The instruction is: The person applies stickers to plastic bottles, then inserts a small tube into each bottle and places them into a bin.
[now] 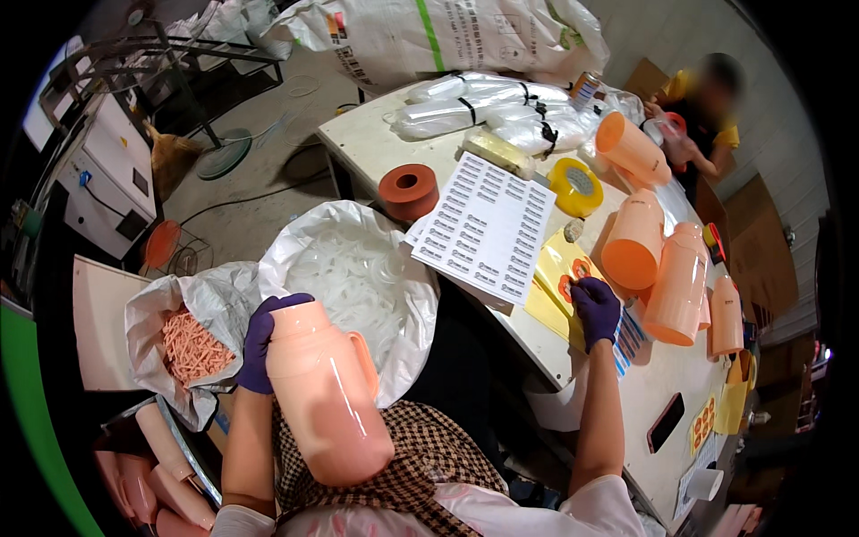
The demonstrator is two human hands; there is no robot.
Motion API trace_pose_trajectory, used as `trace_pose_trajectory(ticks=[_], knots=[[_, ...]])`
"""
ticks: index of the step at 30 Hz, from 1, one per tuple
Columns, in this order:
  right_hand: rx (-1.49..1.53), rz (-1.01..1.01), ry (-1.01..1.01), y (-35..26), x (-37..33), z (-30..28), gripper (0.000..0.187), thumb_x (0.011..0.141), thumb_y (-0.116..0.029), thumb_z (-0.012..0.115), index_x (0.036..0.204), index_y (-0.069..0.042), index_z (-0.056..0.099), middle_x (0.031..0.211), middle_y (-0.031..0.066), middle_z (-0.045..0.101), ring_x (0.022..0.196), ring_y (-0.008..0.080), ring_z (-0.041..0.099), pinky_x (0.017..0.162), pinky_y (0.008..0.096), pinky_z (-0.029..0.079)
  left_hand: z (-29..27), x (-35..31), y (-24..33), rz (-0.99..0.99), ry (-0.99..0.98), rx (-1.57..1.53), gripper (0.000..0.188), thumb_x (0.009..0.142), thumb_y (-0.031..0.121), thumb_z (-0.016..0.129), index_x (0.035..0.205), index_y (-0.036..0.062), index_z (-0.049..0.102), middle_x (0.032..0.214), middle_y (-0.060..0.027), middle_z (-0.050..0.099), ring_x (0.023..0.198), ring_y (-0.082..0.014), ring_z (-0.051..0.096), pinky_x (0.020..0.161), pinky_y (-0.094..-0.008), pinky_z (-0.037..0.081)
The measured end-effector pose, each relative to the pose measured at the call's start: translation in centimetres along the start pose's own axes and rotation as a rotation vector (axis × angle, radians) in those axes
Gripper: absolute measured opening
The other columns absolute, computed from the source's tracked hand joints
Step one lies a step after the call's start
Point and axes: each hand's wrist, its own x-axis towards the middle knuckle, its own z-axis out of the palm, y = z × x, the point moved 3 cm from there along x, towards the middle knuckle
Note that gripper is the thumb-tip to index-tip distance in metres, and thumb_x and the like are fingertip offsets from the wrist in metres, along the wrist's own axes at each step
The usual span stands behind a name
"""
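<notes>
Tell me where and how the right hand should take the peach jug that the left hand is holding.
Probably by the curved handle, coming from the person's right: it stands out from the jug's body on that side and is uncovered, while the left hand occupies the left side near the top.

Dark phone (666,423) on white tabletop (362,136)

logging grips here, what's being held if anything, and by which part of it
The left hand holds a peach jug by its neck. The right hand is at a yellow sticker sheet; whether it grips it cannot be told.
</notes>
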Motion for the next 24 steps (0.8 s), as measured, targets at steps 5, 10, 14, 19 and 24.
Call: trace_pose_trajectory(ticks=[5,10,14,19,24], knots=[[0.095,0.151,-0.107,3.3,3.0,-2.2,0.036,0.099,-0.039,0.056,0.097,-0.006,0.071,0.086,0.0037,0.072,0.073,0.0166,0.065,0.063,0.0288,0.05,-2.4,1.1,-1.0,-0.023,-0.089,0.197,0.055,0.098,0.04,0.05,0.122,-0.008,0.062,0.127,-0.0168,0.065,0.113,-0.0245,0.062,0.103,-0.0366,0.046],[0.564,-0.158,-0.277,0.6,1.3,-6.9,0.066,0.104,-0.059,0.034,0.105,0.0,0.065,0.119,0.0101,0.064,0.115,0.0201,0.056,0.105,0.0324,0.039,0.0,1.5,0.3,-0.017,-0.121,0.204,0.053,0.097,0.034,0.052,0.125,-0.0087,0.062,0.129,-0.0177,0.065,0.114,-0.0231,0.062,0.104,-0.0351,0.045],[0.294,-0.435,-0.501,-12.3,-10.2,1.9,0.024,0.081,0.003,0.06,0.104,-0.002,0.063,0.108,0.0059,0.061,0.101,0.015,0.055,0.094,0.0294,0.043,-2.7,0.1,-1.8,-0.046,-0.067,-0.136,0.043,0.095,0.032,0.055,0.115,-0.0059,0.063,0.133,-0.0182,0.063,0.113,-0.0215,0.062,0.103,-0.035,0.046],[0.528,-0.024,-1.251,-17.1,-24.2,15.5,0.059,0.087,0.004,0.068,0.143,-0.001,0.049,0.092,0.0014,0.06,0.084,0.0081,0.056,0.076,0.0251,0.048,-3.2,-0.9,-5.9,-0.056,-0.018,-0.542,0.034,0.101,0.028,0.05,0.118,0.0008,0.061,0.143,-0.015,0.055,0.122,-0.0225,0.057,0.106,-0.0387,0.045],[0.404,-0.195,-1.269,-17.2,-26.4,18.3,0.067,0.091,-0.003,0.069,0.151,-0.001,0.039,0.092,0.0014,0.061,0.084,0.0077,0.056,0.08,0.0242,0.048,-3.4,-1.6,-5.9,-0.072,0.016,-0.655,0.035,0.101,0.032,0.052,0.115,0.0016,0.061,0.141,-0.0154,0.056,0.124,-0.0259,0.056,0.11,-0.0429,0.041]])
